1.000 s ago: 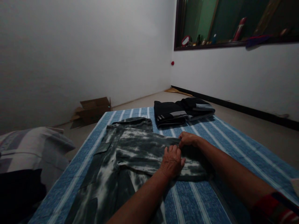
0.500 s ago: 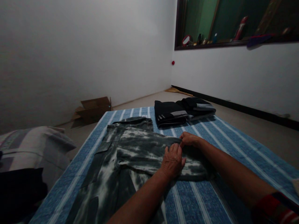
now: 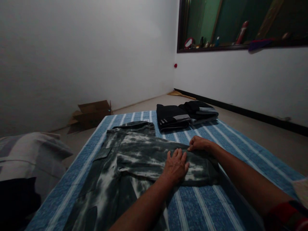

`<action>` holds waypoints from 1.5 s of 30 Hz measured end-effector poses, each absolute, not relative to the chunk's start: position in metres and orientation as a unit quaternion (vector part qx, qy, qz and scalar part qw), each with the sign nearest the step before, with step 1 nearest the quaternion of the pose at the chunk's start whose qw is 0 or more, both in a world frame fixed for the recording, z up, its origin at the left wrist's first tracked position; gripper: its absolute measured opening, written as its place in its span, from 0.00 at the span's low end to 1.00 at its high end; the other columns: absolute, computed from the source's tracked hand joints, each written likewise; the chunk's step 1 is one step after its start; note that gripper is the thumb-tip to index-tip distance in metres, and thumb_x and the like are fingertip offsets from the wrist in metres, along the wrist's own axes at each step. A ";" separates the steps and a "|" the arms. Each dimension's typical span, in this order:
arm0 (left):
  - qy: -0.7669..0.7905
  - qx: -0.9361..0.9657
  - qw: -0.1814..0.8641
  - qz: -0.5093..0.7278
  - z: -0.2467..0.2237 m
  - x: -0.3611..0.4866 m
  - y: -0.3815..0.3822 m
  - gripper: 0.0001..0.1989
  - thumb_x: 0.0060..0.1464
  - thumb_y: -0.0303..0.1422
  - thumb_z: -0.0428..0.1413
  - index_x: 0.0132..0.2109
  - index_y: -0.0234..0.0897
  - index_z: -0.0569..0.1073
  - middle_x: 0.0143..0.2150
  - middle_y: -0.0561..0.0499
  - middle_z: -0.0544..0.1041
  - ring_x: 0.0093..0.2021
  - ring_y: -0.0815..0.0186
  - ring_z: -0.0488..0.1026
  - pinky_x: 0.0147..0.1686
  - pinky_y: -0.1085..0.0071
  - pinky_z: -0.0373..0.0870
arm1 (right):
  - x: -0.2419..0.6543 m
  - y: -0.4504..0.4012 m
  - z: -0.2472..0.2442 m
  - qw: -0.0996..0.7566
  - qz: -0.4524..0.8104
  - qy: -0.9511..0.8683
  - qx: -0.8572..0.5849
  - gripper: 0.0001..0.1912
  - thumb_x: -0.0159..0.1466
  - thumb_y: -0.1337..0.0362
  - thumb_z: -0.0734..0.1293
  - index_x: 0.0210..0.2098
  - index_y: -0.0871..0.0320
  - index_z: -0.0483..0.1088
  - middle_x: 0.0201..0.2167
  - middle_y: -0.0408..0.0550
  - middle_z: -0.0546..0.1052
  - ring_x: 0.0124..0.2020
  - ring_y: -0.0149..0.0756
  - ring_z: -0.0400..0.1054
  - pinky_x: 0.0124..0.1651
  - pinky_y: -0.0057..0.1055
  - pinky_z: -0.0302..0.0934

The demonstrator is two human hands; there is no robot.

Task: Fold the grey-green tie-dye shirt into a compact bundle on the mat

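Note:
A dark green and white tie-dyed jacket (image 3: 103, 173) lies spread over a striped blue sheet, its rolled collar end (image 3: 132, 125) away from me. One sleeve (image 3: 144, 155) stretches flat to the right. My left hand (image 3: 175, 165) rests palm down on this sleeve, fingers spread. Just beyond it, my right hand (image 3: 199, 143) pinches the sleeve's far edge, fingers curled. The jacket's lower part runs out of view at the bottom, partly behind my left forearm.
Folded black clothes with grey panels (image 3: 173, 117) lie at the far end of the striped blue sheet (image 3: 187, 205). At the left are a checked cloth (image 3: 36, 150) and a dark cloth (image 3: 16, 199). A cardboard box (image 3: 92, 114) and a broom (image 3: 180, 94) are on the floor.
My right hand has shifted slightly right along the sleeve edge. The sleeve's right end lies flatter, and my left hand's fingers are more spread. The view has turned slightly right.

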State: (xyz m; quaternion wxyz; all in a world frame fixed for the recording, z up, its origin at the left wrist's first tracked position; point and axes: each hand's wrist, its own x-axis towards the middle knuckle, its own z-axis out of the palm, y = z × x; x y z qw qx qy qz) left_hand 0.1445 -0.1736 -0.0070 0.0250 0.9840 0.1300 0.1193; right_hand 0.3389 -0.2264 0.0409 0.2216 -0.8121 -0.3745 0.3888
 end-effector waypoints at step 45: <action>0.202 0.974 0.088 -0.047 0.031 0.171 -0.205 0.47 0.54 0.63 0.37 0.66 0.28 0.57 0.67 0.26 0.52 0.68 0.36 0.45 0.59 0.38 0.46 | 0.265 -0.360 0.000 0.546 0.153 -0.208 -0.797 0.39 0.53 0.58 0.65 0.64 0.56 0.53 0.16 0.32 0.63 0.17 0.32 0.61 0.22 0.28 0.57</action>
